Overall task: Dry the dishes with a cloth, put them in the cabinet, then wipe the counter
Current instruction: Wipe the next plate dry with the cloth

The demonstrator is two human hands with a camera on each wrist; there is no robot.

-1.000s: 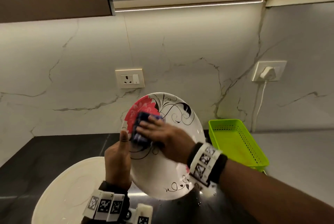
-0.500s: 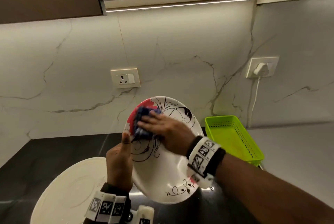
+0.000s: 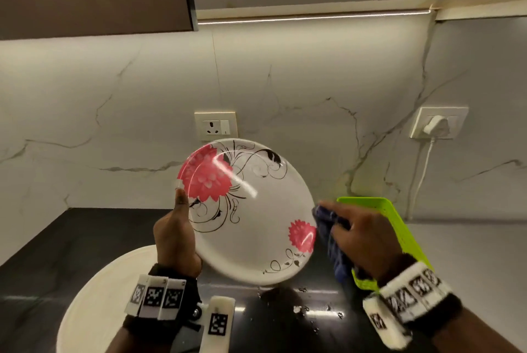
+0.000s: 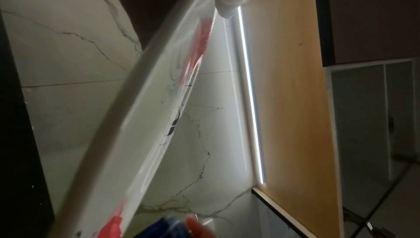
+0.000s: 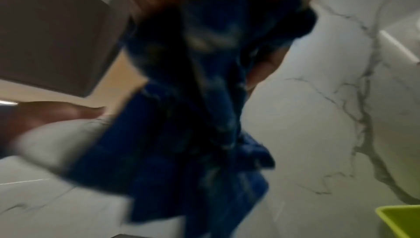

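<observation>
- Left hand (image 3: 175, 234): grasps the floral plate (image 3: 251, 221) at its left rim, thumb up along the front edge, rest of the fingers behind the plate and out of sight.
- Floral plate: held in the air above the dark tabletop (image 3: 51, 241), tilted w/ its decorated face toward the camera; large pink flower upper left, smaller one at lower-right rim.
- Left wrist view: plate (image 4: 136, 116) seen edge-on, running diagonally across the frame; thumb tip pressed on the rim at top.
- Right hand (image 3: 362, 234): clenched round the blue cloth (image 3: 332, 241), bunched under the palm. Cloth sits at the plate's right rim, by the small flower; contact w/ rim looks likely, can't tell for sure (motion blur).
- Right wrist view: cloth (image 5: 193, 116) hangs in dark blue folds, fills centre of frame; blurred.
- Cream plate (image 3: 108, 295): lies flat on tabletop, lower left, below the left hand.
- Green basket (image 3: 399, 221): on tabletop at right, partly behind right hand.
- Water droplets (image 3: 302, 308): on tabletop below the floral plate.
</observation>
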